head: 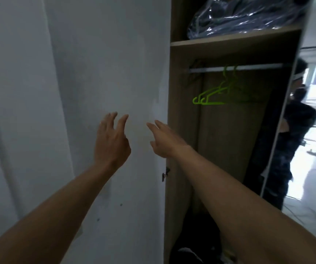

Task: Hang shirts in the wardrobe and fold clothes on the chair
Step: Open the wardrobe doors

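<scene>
Smooth matte white door panel (77, 73) with small scuffs sits behind both hands. Left hand (111, 140) is raised in front of it, fingers spread and loosely curved, holding nothing. Right hand (165, 142) is just beside it, fingers straight and slightly apart, also empty. Can't tell if either touches the panel. Small metal latch (164, 175) on the panel edge, below the right hand. Right of that hand is the open brown wood-grain wardrobe (183, 111). Above-right, thin bright green plastic hangers (213, 102) hang bare on a pale metal rail (258, 67). Higher up, a flat wooden shelf (229, 40) holds a dark blue bundle in crinkly clear plastic (244, 16). Below the right forearm, a dark clothing heap (202, 231) lies on the wardrobe floor. Far right, a tall mirror (315, 130).
</scene>
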A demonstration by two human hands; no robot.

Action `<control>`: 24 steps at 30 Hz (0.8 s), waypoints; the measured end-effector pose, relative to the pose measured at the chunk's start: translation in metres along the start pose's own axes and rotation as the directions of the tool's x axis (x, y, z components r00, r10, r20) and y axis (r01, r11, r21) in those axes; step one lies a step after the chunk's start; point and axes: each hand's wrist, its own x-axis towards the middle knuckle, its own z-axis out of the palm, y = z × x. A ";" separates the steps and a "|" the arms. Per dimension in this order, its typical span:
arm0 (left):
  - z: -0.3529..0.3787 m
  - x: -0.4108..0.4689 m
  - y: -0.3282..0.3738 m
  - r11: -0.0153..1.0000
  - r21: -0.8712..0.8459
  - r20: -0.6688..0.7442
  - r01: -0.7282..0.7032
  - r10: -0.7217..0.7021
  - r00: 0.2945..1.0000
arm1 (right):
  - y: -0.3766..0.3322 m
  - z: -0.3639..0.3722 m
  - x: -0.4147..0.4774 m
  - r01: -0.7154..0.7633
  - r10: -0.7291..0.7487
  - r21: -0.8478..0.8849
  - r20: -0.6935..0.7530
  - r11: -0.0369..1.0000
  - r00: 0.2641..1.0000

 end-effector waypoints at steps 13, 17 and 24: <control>0.094 0.014 0.189 0.789 -0.573 0.218 -0.220 0.406 0.888 | 0.142 -0.106 -0.119 -0.331 0.259 -0.494 -0.210 0.804 0.943; 0.114 0.029 0.254 0.724 -0.652 0.236 -0.227 0.478 0.846 | 0.177 -0.142 -0.138 -0.386 0.280 -0.649 -0.265 0.656 0.923; 0.132 0.032 0.352 0.580 -0.810 0.405 0.087 0.446 0.798 | 0.215 -0.182 -0.142 -0.508 0.396 -0.685 -0.333 0.522 0.856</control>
